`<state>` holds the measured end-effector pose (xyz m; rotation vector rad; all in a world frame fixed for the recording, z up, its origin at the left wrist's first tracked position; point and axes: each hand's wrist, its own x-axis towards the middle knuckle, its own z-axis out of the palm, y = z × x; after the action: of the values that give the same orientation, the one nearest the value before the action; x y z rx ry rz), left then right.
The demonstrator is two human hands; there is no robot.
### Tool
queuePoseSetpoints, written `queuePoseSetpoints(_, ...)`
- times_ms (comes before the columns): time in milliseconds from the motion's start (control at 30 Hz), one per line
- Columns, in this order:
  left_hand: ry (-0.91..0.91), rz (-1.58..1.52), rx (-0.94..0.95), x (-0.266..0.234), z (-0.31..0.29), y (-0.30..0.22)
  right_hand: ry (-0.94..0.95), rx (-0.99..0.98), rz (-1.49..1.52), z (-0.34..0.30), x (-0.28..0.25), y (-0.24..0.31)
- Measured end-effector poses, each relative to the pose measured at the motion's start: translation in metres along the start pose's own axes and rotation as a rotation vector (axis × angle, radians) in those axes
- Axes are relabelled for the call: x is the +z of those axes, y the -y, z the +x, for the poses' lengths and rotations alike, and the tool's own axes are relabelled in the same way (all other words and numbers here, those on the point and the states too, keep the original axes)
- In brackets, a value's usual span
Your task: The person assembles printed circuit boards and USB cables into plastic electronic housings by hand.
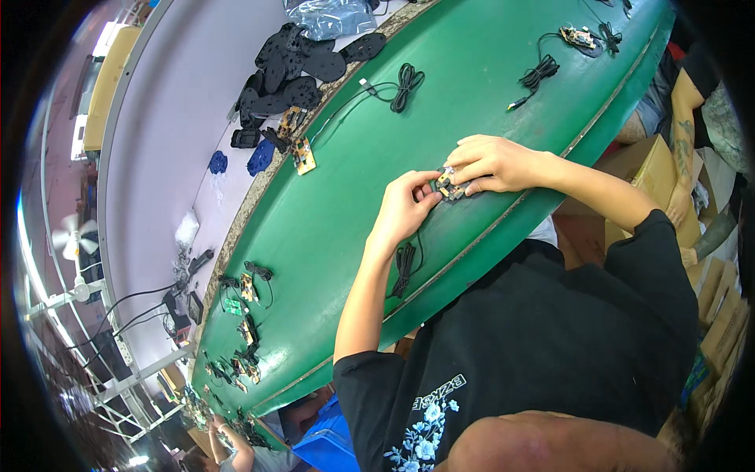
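A small tan circuit board (450,187) with dark parts on it lies at the near side of the green belt, between my hands. My left hand (409,203) pinches its left edge between thumb and fingers. From the right, my right hand (497,165) closes over the board, fingertips on its top and right side. Those fingers partly cover it, and whether a black shell lies beneath I cannot tell. A coiled black cable (404,263) rests on the belt just below my left hand.
Across the belt, black plastic shells (287,67) are piled on a pale shelf (177,102). Another tan board (303,156) sits at the belt's far edge. Coiled cables (406,88) and boards (248,287) are spread along the belt. Another person's arm (683,141) is at the right.
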<state>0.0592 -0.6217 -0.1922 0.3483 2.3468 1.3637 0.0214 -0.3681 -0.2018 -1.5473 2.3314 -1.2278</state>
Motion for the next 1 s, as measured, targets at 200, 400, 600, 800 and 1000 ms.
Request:
queuePoseSetpoints(200, 0.003, 0.011, -0.007, -0.001, 0.0, -0.001, -0.02, -0.008, -0.213, -0.001, 0.005, 0.013)
queuePoseSetpoints(400, 0.016, 0.052, 0.088, -0.002, 0.007, 0.008, -0.037, -0.042, -0.315, -0.001, 0.009, 0.015)
queuePoseSetpoints(600, 0.057, 0.043, 0.077, -0.009, 0.005, 0.016, -0.154, -0.07, -0.389, 0.003, 0.033, 0.004)
queuePoseSetpoints(800, -0.155, 0.497, 0.344, 0.024, 0.0, -0.012, -0.174, 0.049, -0.479, -0.02, 0.043, 0.008)
queuePoseSetpoints(1000, -0.057, 0.505, 0.246, 0.026, 0.005, -0.025, -0.099, 0.094, -0.465, -0.022, 0.046, 0.008)
